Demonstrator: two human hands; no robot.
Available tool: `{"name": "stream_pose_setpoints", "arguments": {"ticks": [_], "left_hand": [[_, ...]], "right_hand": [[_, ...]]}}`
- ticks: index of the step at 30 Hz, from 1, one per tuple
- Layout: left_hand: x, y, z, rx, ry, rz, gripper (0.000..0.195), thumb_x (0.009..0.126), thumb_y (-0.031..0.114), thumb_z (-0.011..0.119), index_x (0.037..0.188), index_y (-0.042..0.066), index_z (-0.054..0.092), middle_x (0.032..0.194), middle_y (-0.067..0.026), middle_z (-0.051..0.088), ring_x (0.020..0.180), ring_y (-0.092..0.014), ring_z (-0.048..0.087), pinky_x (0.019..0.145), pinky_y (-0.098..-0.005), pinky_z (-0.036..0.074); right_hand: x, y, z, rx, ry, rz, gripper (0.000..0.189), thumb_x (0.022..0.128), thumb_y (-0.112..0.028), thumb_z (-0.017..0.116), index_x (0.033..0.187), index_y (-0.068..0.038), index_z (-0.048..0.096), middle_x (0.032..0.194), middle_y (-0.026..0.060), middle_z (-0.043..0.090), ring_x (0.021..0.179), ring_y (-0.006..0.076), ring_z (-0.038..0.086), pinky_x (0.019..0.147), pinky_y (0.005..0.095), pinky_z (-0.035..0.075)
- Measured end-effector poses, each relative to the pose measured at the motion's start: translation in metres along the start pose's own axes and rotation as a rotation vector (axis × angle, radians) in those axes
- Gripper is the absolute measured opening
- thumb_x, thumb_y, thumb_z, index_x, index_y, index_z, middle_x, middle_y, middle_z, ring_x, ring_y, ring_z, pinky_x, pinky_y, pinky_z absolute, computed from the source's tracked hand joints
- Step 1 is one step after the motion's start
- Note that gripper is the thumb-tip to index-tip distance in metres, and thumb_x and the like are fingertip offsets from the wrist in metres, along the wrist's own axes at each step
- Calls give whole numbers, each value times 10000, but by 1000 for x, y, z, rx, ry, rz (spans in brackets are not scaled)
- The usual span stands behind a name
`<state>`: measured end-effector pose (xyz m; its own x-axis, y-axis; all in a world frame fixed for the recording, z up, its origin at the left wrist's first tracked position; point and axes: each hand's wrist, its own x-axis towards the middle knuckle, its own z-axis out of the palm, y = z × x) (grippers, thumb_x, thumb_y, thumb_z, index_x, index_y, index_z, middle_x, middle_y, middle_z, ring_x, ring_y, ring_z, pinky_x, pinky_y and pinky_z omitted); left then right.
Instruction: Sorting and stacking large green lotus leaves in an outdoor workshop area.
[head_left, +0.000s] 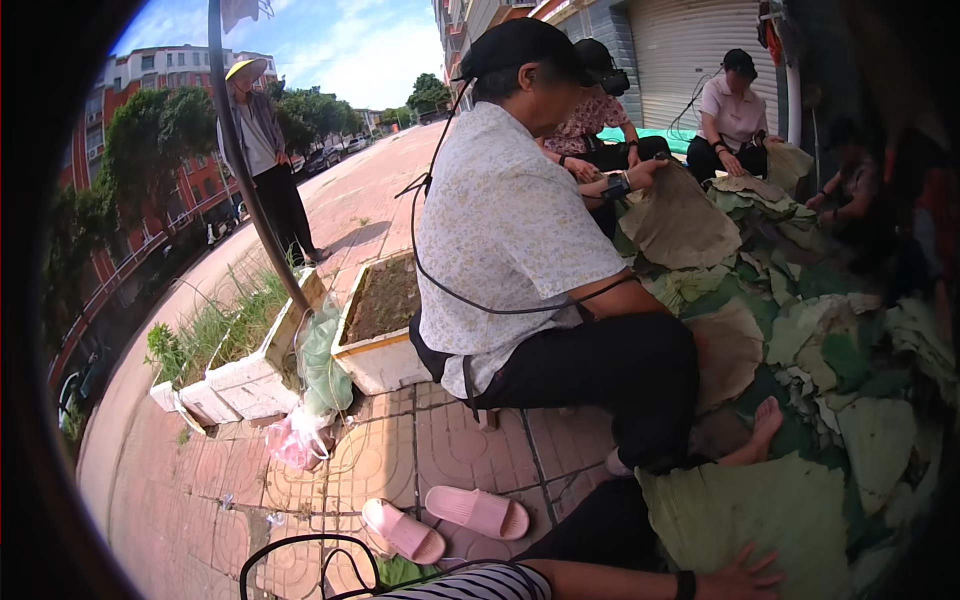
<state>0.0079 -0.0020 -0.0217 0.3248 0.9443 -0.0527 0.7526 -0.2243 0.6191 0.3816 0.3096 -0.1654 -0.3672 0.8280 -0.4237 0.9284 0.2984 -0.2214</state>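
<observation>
My left hand (739, 576) lies with fingers spread on a broad, pale green leaf (750, 510), probably a lotus leaf. A dark band circles its wrist, below a black-and-white striped sleeve (472, 583). The hand's lower part is cut off by the bottom of the view. My right hand is out of view. Beyond the leaf, a bare foot (766, 424) rests among a heap of green and dried leaves (810, 337). A co-worker in a patterned shirt (517, 217) sits close by, one hand (646, 172) holding a large brownish leaf (682, 217).
Pink slippers (476, 512) sit on the paving, near a black cable (307, 538). White foam planters (251, 375), a pole (259, 172) and plastic bags (296, 439) stand to the left. Other people sit around the leaves; a person in a yellow-brimmed hat (251, 127) stands farther off.
</observation>
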Motion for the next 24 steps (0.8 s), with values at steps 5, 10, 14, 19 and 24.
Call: {"name": "stream_pose_setpoints", "arguments": {"ticks": [5, 10, 14, 19, 24], "left_hand": [[3, -3, 9, 6, 21, 1, 810, 857, 780, 280, 1521, 317, 254, 1610, 1, 138, 1475, -370, -23, 1093, -701, -81], [3, -5, 8, -7, 21, 0, 803, 863, 775, 267, 1526, 322, 236, 1611, 6, 129, 1477, -363, -31, 1093, -701, -80], [5, -2, 8, -3, -1, -11, 796, 868, 768, 267, 1525, 321, 239, 1612, 0, 128, 1477, -363, -31, 1095, -700, -78], [-4, 0, 7, 17, 8, -18, 810, 859, 774, 272, 1525, 315, 241, 1612, -5, 125, 1477, -364, -27, 1100, -696, -71], [-10, 4, 12, -11, 2, -22, 779, 872, 739, 306, 1514, 300, 272, 1603, -22, 160, 1474, -368, 12, 1101, -702, -54]], "right_hand": [[6, 11, -9, -67, -35, 30, 741, 949, -529, 469, 1489, -48, 309, 1546, 169, 288, 1430, 316, 246, 1171, 452, 168], [7, 10, -26, -143, -65, 64, 741, 945, -526, 478, 1485, -45, 318, 1543, 170, 295, 1427, 312, 254, 1170, 448, 172], [4, 18, -30, -202, -106, 99, 741, 942, -523, 486, 1482, -42, 326, 1541, 170, 301, 1425, 309, 261, 1170, 446, 175], [0, 26, -16, -261, -176, 131, 741, 938, -520, 496, 1478, -39, 335, 1537, 171, 308, 1423, 305, 269, 1169, 442, 179], [-14, 37, -1, -312, -243, 182, 741, 934, -517, 506, 1474, -36, 344, 1534, 172, 316, 1420, 302, 278, 1169, 439, 183]]}}
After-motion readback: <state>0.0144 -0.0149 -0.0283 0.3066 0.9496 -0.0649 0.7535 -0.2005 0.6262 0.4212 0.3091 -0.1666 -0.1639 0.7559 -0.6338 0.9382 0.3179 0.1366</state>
